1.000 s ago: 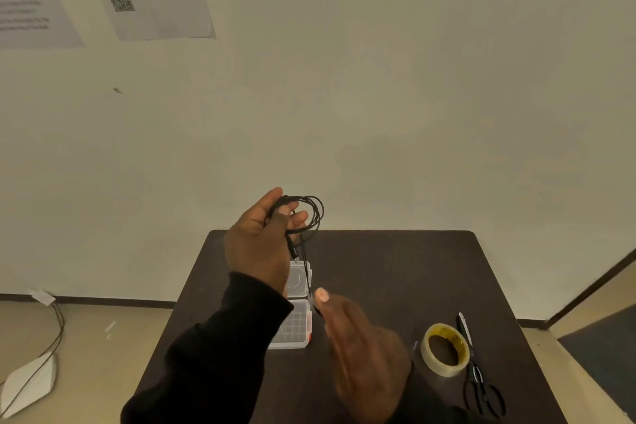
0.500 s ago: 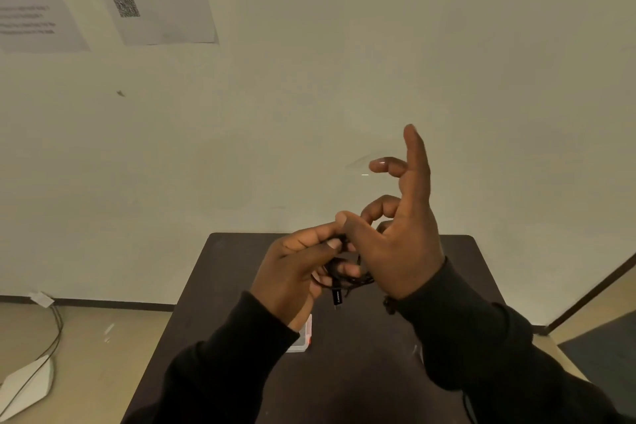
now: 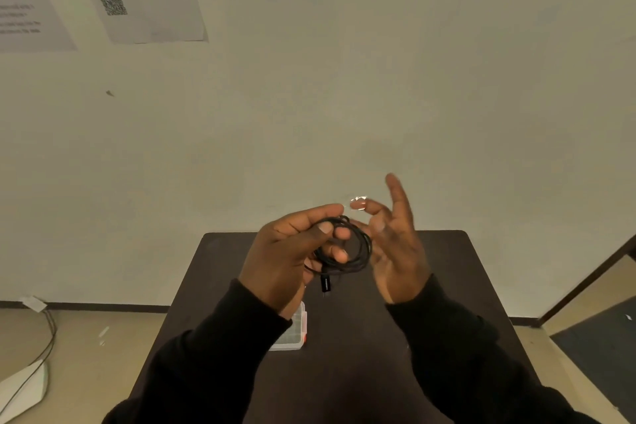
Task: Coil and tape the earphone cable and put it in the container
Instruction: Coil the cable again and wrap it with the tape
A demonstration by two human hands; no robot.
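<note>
Nearest us, the clear container point(image 3: 292, 334) sits on the dark counter point(image 3: 361, 354), half hidden behind our left sleeve. Above it our left hand point(image 3: 289, 251) is closed around the coiled earphone cable point(image 3: 347, 251), thumb and fingers pinching the loops, with the plug hanging free just below. Our right hand point(image 3: 399, 244) is spread wide beside the coil; a small piece of clear tape point(image 3: 358, 200) seems stuck to a fingertip, though it is hard to make out.

We judge the step to be taping the coil. We should keep the pinch firm so no loop springs loose, bring the strip across all the strands at one spot, and wrap it tight onto itself.

Half a second ago our right hand lay over the coil, touching our left; now it has drawn back and the loops show plainly.
</note>
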